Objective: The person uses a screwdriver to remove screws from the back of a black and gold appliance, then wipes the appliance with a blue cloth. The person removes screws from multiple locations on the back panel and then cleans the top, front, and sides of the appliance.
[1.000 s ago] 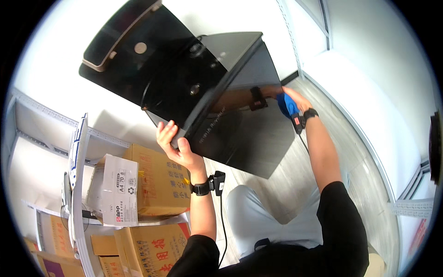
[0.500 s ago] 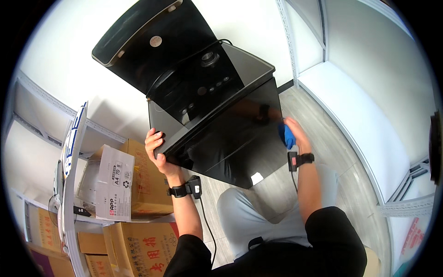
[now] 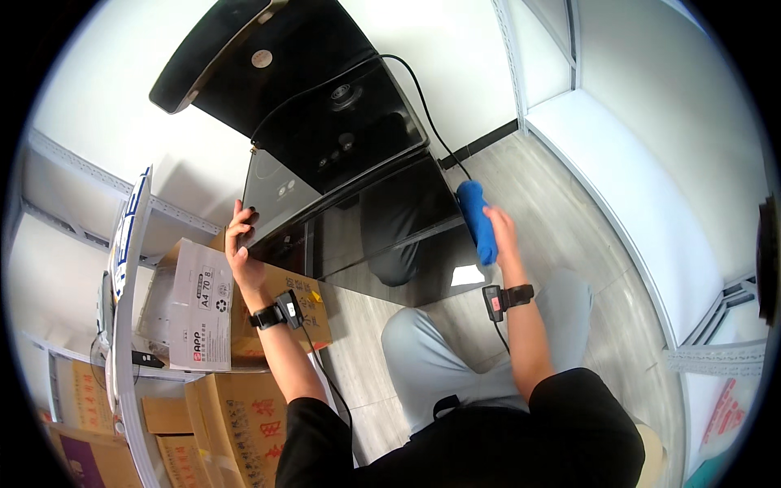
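Note:
A glossy black cabinet-like appliance (image 3: 382, 224) stands in front of me, with a top panel carrying round fittings and a tall black back part (image 3: 268, 65). My left hand (image 3: 242, 232) grips the left edge of its top, fingers curled over the rim. My right hand (image 3: 504, 236) is closed on a folded blue cloth (image 3: 476, 221) beside the cabinet's right side; whether the cloth presses on that side I cannot tell. A black cable (image 3: 427, 98) runs from the back part, arcs over the right and drops behind the cloth.
Cardboard boxes (image 3: 252, 423) and an open white-sided carton (image 3: 199, 305) are on the left shelving. A white shelf (image 3: 610, 171) curves along the right. Grey wood-look floor (image 3: 561, 220) lies between, with a white wall behind the cabinet.
The cabinet has shifted left and turned, its front now angled differently. Both hands have moved left with it. The blue cloth shows more fully, and the cable hangs out on the right.

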